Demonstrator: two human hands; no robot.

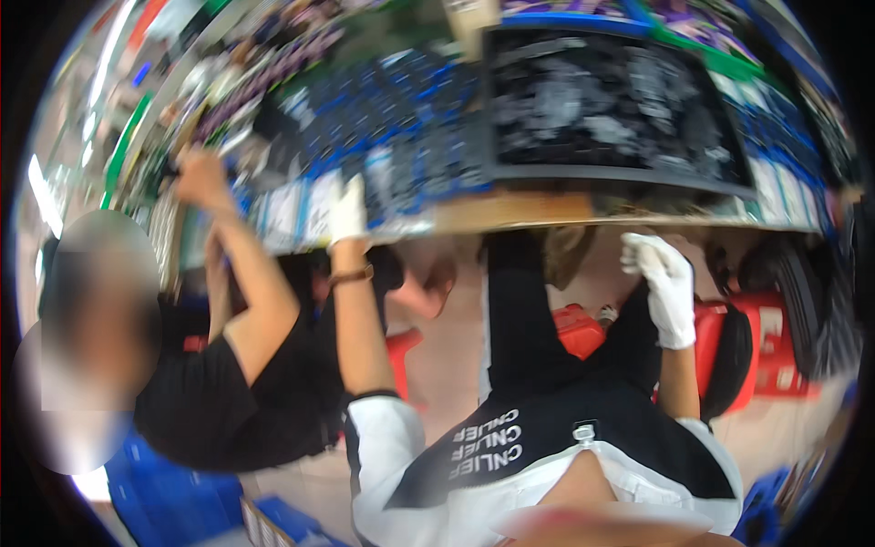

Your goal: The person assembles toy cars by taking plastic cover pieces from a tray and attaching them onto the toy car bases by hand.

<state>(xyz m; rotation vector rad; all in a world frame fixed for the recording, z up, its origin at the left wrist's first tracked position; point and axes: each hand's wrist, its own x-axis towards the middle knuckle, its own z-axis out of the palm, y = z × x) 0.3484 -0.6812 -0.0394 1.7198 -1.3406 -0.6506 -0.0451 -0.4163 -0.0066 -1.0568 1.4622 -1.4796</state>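
My left hand point(348, 211), in a white glove, reaches over the near edge of the workbench. Its fingers are stretched out at a row of flat white pieces point(316, 208), beside many dark pieces with blue edges point(383, 118). Motion blur hides whether the fingertips touch them. My right hand point(663, 290), also gloved in white, hangs above my lap, short of the bench edge. Its fingers are loosely bent and a little apart, and nothing shows between them. Beyond it lies a wide black tray point(620, 173) holding blurred dark and whitish pieces.
To my left sits a person in dark clothes, a bare hand point(202, 178) over the bench. Red stools point(579, 330) stand below, and a dark bag point(779, 283) is at the right. Blue crates point(173, 492) are at the lower left. More blue-edged pieces point(775, 137) lie right of the tray.
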